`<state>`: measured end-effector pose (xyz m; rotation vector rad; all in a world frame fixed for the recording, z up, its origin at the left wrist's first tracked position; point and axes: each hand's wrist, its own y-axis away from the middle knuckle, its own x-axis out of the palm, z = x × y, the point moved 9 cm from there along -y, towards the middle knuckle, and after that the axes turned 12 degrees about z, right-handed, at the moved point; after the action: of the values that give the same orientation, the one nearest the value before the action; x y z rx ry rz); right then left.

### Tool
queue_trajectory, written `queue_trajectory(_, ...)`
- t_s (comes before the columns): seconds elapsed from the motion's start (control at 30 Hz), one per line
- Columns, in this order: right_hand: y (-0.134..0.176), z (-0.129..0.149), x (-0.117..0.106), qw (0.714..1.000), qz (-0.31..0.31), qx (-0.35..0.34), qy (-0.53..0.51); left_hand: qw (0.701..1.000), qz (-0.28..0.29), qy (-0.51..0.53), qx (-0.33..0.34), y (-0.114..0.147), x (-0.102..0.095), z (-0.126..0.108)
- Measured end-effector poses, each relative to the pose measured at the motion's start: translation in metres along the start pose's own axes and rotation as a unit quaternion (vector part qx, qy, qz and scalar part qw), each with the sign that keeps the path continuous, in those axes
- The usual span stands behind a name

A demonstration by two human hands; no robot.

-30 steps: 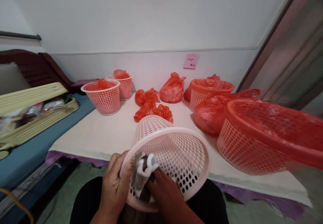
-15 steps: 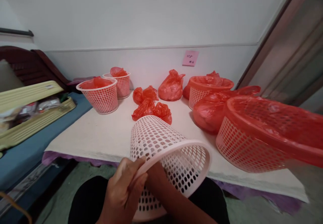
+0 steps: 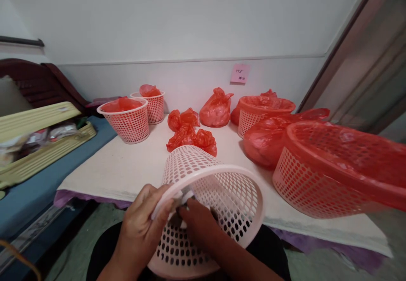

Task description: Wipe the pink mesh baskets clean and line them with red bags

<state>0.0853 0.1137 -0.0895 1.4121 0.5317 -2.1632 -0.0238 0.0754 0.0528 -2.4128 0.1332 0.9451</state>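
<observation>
A pale pink perforated plastic wastebasket (image 3: 187, 162) lies tilted at the table's near edge, its mouth turned towards me. My left hand (image 3: 141, 226) is closed on the left side of its rim, fingers outside and thumb over the lip. Deep in the mouth, my right hand (image 3: 197, 216) has its fingers bent round a small whitish and dark thing (image 3: 185, 197) near the inner left wall. What that is cannot be made out. Several small red plastic bag bundles (image 3: 190, 133) lie just beyond the basket's base.
Two pink baskets with red bags (image 3: 128, 124) stand at the left. A large red-lined basket (image 3: 317, 179), a tied red bag (image 3: 263, 145) and another lined basket (image 3: 249, 120) stand at the right. A pink note (image 3: 240, 74) hangs on the wall. A yellow case (image 3: 50, 156) lies left.
My right hand has drawn back inside the basket and now shows with a whitish and dark thing at its fingers. My left hand and the rim have shifted slightly left.
</observation>
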Motion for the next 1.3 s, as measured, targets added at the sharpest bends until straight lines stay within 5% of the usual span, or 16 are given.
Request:
queue_trajectory(0.1, 0.037, 0.030, -0.001, 0.993, -0.009, -0.079, 0.084, 1.000, -0.005, 0.006, -0.010, -0.010, -0.012, 0.009)
queue_trajectory(0.27, 0.088, 0.044, -0.012, 0.961, -0.152, -0.111, 0.201, 0.999, 0.027, 0.012, -0.016, -0.031, -0.017, 0.017)
queue_trajectory(0.6, 0.077, 0.040, -0.003, 0.967, -0.113, -0.082, 0.214, 0.999, 0.042, 0.014, -0.014, -0.065, -0.019, 0.009)
queue_trajectory(0.7, 0.066, 0.045, -0.012, 0.980, -0.102, -0.065, 0.157, 0.999, 0.016, -0.007, -0.044, -0.050, -0.017, 0.016)
queue_trajectory(0.83, 0.047, 0.043, -0.037, 0.991, -0.120, -0.011, -0.052, 0.981, -0.004, 0.132, -0.143, -0.002, 0.019, 0.046)
queue_trajectory(1.0, 0.032, 0.052, -0.036, 0.969, -0.129, -0.070, -0.196, 0.973, -0.091, 0.086, -0.194, 0.044, 0.034, 0.065)
queue_trajectory(1.13, 0.032, 0.034, -0.006, 0.999, -0.037, -0.007, 0.007, 0.990, -0.065, 0.025, -0.123, 0.037, 0.025, 0.060)
queue_trajectory(1.3, 0.034, -0.036, -0.012, 0.970, 0.050, 0.152, 0.184, 0.999, -0.028, -0.021, -0.014, 0.026, 0.025, 0.041)
